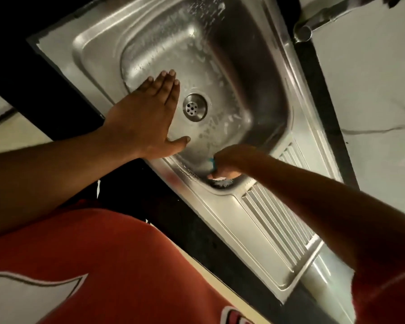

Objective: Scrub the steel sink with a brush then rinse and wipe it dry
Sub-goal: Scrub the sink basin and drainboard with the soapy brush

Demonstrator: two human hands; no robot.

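Note:
The steel sink [98, 50] fills the middle of the head view, its basin streaked with soap suds around the round drain [195, 107]. My left hand [147, 118] lies flat over the basin's near-left edge, fingers straight and together. My right hand [229, 163] is curled round a brush [220, 181] with a blue handle and white bristles. The bristles press into the basin's near corner, and the hand hides most of the brush.
A ribbed steel drainboard [276, 220] extends to the right of the basin. A chrome tap [313, 24] reaches in from the top right over a white marbled counter [372, 113]. Black countertop borders the sink's near side, with my red shirt [103, 265] below.

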